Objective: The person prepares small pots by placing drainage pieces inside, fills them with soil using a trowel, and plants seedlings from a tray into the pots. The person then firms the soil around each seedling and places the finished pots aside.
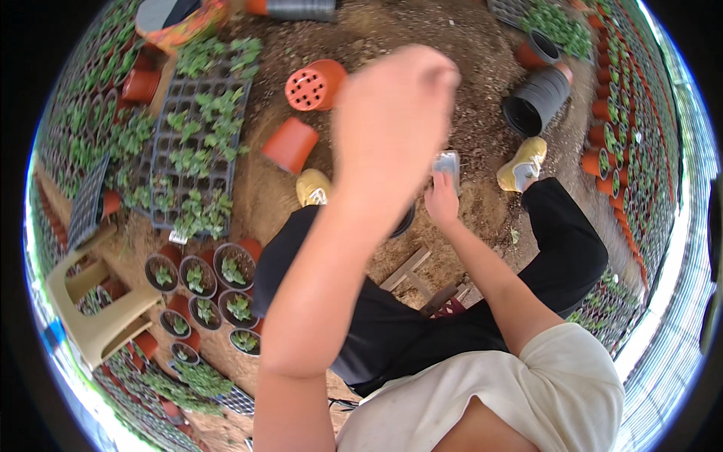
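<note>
My left hand (398, 101) is raised close to the camera, blurred, with its back towards me. Its fingers look curled, but what lies inside them is hidden. Lower down, my right hand (441, 199) has its fingers on a small pale grey, partly see-through object (448, 163), perhaps a scoop, just above the soil. Between my legs, a dark pot's rim (404, 222) shows partly behind my left forearm. Beyond my left hand spreads loose dark soil (474, 73). Two orange plastic pots, one with a slotted base (308, 87) and one tipped over (291, 145), lie left of it.
A black seedling tray (195, 135) with green seedlings stands at left. Several potted seedlings (197, 277) are grouped below it, beside a beige plastic stool (104, 305). Stacked black pots (536, 100) lie at right, near my yellow shoe (522, 164). A wooden frame (406, 268) sits between my legs.
</note>
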A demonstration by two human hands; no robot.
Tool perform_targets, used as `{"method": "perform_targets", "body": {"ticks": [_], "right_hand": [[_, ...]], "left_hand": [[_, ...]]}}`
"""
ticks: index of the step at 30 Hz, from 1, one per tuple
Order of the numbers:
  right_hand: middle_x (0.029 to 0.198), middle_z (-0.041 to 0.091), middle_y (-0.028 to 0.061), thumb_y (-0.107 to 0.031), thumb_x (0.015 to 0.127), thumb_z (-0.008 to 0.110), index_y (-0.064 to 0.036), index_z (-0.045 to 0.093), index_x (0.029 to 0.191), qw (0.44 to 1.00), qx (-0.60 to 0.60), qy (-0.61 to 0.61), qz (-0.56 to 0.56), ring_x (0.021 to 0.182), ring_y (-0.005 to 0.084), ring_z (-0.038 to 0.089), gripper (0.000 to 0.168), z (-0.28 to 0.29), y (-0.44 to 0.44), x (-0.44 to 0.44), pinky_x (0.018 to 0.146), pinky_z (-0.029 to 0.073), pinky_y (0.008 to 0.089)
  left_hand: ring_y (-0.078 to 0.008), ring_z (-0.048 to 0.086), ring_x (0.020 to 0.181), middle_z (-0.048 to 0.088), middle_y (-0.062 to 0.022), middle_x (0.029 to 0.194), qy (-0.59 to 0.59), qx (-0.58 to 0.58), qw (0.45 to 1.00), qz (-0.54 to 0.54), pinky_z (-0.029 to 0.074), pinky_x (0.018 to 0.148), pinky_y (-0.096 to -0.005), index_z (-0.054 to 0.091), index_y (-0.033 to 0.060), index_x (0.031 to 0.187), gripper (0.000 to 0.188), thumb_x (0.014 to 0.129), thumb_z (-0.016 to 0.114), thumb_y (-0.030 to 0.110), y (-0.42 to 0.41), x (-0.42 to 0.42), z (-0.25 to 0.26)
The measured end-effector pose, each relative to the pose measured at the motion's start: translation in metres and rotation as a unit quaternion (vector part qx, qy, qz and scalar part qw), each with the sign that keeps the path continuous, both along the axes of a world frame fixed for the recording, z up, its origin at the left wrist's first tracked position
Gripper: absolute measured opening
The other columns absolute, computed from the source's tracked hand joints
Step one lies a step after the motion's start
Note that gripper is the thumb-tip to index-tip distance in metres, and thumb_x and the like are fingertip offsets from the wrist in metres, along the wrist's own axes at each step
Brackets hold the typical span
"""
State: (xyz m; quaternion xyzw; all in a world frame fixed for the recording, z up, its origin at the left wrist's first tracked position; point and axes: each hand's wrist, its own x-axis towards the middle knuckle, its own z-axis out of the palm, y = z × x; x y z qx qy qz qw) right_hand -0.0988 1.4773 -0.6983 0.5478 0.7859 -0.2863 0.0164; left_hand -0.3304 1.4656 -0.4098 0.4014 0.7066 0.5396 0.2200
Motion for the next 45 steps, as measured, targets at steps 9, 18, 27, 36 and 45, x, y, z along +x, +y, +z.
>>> {"method": "perform_targets", "body": {"ticks": [9, 18, 27, 36, 45], "right_hand": [[0.115, 0.050, 0.0179, -0.024, 0.079, 0.061, -0.006, 0.047, 0.111, 0.921, -0.104, -0.226, -0.300, 0.104, 0.0339, 0.053, 0.039, -0.083, -0.008, 0.070, 0.077, 0.050, 0.0444], [0.092, 0.062, 0.0190, -0.023, 0.074, 0.061, -0.009, 0.051, 0.100, 0.941, -0.229, -0.108, -0.225, 0.088, 0.0359, 0.059, 0.031, -0.049, -0.022, 0.121, 0.073, 0.047, 0.0456], [0.096, 0.061, 0.0201, -0.059, 0.085, 0.038, -0.009, 0.057, 0.098, 0.922, -0.263, -0.150, -0.242, 0.097, 0.0381, 0.055, 0.055, -0.051, -0.080, 0.123, 0.081, 0.043, 0.0474], [0.109, 0.058, 0.0196, -0.053, 0.087, 0.038, -0.007, 0.057, 0.109, 0.951, -0.175, -0.043, -0.250, 0.104, 0.0347, 0.053, 0.054, -0.085, 0.068, -0.045, 0.087, 0.041, 0.0458], [0.103, 0.061, 0.0162, -0.053, 0.087, 0.039, -0.008, 0.060, 0.099, 0.958, -0.168, -0.048, -0.227, 0.099, 0.0333, 0.056, 0.052, -0.063, 0.081, -0.042, 0.082, 0.044, 0.0442]], "left_hand": [[-0.0063, 0.057, 0.071, 0.062, -0.0029, 0.079, -0.121, -0.090, 0.989, -0.005, 0.045, 0.063, -0.0195, 0.064, 0.0000, 0.096, 0.015, 0.086, 0.057, 0.009, 0.007, 0.007, 0.002], [-0.0067, 0.057, 0.068, 0.061, -0.0031, 0.076, -0.106, -0.124, 0.986, -0.037, 0.047, 0.062, -0.0206, 0.064, -0.0002, 0.094, 0.015, 0.085, 0.057, 0.009, 0.030, 0.014, -0.014], [-0.0065, 0.056, 0.067, 0.061, -0.0025, 0.075, -0.107, -0.119, 0.987, -0.025, 0.046, 0.062, -0.0205, 0.064, 0.0004, 0.094, 0.014, 0.085, 0.058, 0.010, 0.018, 0.018, -0.009], [-0.0054, 0.055, 0.069, 0.062, -0.0024, 0.077, -0.135, -0.147, 0.979, -0.029, 0.044, 0.063, -0.0185, 0.064, 0.0002, 0.098, 0.015, 0.087, 0.056, 0.008, 0.021, 0.009, -0.008], [-0.0073, 0.056, 0.067, 0.060, -0.0034, 0.075, -0.138, -0.118, 0.983, 0.002, 0.046, 0.061, -0.0204, 0.063, -0.0012, 0.093, 0.015, 0.085, 0.057, 0.010, 0.015, -0.007, -0.007]]}}
